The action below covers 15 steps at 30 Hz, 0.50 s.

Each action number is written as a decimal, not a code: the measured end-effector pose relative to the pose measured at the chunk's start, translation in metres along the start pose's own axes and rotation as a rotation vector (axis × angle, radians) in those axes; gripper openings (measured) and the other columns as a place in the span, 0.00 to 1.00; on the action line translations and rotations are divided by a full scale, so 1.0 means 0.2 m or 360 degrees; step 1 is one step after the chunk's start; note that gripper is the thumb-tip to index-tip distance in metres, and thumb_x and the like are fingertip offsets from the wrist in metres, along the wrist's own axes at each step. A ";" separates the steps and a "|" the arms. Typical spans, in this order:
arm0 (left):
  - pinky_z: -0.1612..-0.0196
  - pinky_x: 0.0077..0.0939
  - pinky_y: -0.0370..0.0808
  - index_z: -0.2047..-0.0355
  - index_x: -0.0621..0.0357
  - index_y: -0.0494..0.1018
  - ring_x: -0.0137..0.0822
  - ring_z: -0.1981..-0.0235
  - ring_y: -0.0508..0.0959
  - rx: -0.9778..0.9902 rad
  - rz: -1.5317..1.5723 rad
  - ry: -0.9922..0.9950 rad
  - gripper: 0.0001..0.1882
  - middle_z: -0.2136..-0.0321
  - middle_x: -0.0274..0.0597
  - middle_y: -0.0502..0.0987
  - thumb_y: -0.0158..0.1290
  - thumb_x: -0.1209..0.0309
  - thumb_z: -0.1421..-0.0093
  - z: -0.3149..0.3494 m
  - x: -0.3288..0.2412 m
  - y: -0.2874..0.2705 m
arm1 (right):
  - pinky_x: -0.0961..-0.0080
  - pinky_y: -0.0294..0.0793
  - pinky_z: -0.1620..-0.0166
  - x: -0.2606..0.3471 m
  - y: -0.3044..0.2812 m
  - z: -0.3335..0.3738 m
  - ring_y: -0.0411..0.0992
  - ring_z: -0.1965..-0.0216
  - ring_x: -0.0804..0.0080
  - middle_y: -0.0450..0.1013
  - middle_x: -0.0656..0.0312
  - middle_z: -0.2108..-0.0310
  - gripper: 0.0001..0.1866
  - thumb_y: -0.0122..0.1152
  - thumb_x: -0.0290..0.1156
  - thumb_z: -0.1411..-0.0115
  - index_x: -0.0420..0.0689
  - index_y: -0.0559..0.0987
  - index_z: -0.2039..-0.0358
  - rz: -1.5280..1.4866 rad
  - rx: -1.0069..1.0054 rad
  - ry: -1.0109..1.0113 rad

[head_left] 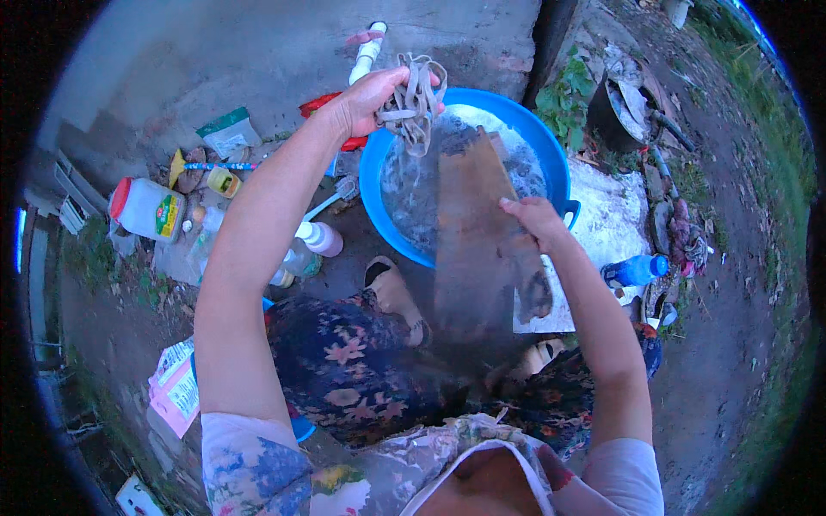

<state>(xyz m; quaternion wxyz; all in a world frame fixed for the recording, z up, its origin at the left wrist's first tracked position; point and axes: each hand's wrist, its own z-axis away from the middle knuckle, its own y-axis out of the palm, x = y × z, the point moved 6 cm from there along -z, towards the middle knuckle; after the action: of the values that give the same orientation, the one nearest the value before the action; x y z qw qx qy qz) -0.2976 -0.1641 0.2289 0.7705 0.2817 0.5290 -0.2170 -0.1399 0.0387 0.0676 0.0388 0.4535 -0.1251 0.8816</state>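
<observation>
Over the far left rim of a blue tub [372,199], my left hand [376,96] is closed around a bundle of flat greyish laces [418,107]. The laces hang in loops from the fingers, and water seems to drip below them. Foamy grey water [411,202] fills the tub. A worn wooden washboard [471,228] leans from the water towards my lap, its lower end dark and hard to make out. My right hand [537,222] grips the washboard by its right edge, thumb on top.
Bottles, among them a white-capped pink one [320,239], a scrub brush [344,187] and a red-lidded jar [146,208] stand or lie at left. A blue bottle [637,270] lies at right. A white pipe [367,53] and a dark bucket [621,112] are farther off.
</observation>
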 end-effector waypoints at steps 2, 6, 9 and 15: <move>0.54 0.35 0.73 0.54 0.58 0.66 0.40 0.56 0.75 0.0128 0.0067 -0.0002 0.17 0.61 0.46 0.74 0.35 0.66 0.39 -0.02 0.00 0.05 | 0.70 0.59 0.84 -0.10 0.08 -0.08 0.62 0.87 0.71 0.68 0.59 0.81 0.22 0.60 0.45 0.49 0.34 0.75 0.72 -0.0076 0.0074 0.0052; 0.50 0.37 0.70 0.50 0.59 0.63 0.42 0.56 0.74 0.0161 0.0135 -0.0086 0.22 0.56 0.47 0.70 0.36 0.72 0.47 -0.08 0.18 0.13 | 0.68 0.63 0.82 -0.12 0.15 -0.06 0.65 0.85 0.69 0.68 0.57 0.81 0.21 0.59 0.43 0.48 0.33 0.74 0.73 0.0241 0.0034 0.0059; 0.53 0.34 0.71 0.48 0.62 0.60 0.38 0.59 0.74 0.0378 -0.0585 -0.0227 0.28 0.54 0.45 0.68 0.47 0.68 0.51 -0.09 0.48 0.15 | 0.67 0.68 0.79 -0.10 0.13 -0.01 0.69 0.81 0.68 0.69 0.56 0.81 0.17 0.58 0.40 0.48 0.34 0.75 0.73 0.0479 0.0071 -0.0037; 0.57 0.30 0.72 0.44 0.62 0.56 0.41 0.60 0.76 0.0461 -0.2017 0.0339 0.34 0.45 0.53 0.60 0.53 0.64 0.51 0.00 0.55 0.16 | 0.66 0.71 0.65 0.04 -0.03 -0.20 0.73 0.71 0.61 0.74 0.51 0.74 0.19 0.51 0.43 0.46 0.37 0.76 0.71 0.0266 -0.0227 -0.0326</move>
<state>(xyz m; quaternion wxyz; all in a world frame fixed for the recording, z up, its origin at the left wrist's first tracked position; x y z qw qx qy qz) -0.2396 -0.1433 0.1318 0.3912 0.0364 0.6313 -0.6687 -0.1759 0.0543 0.0533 -0.0156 0.5252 -0.2279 0.8198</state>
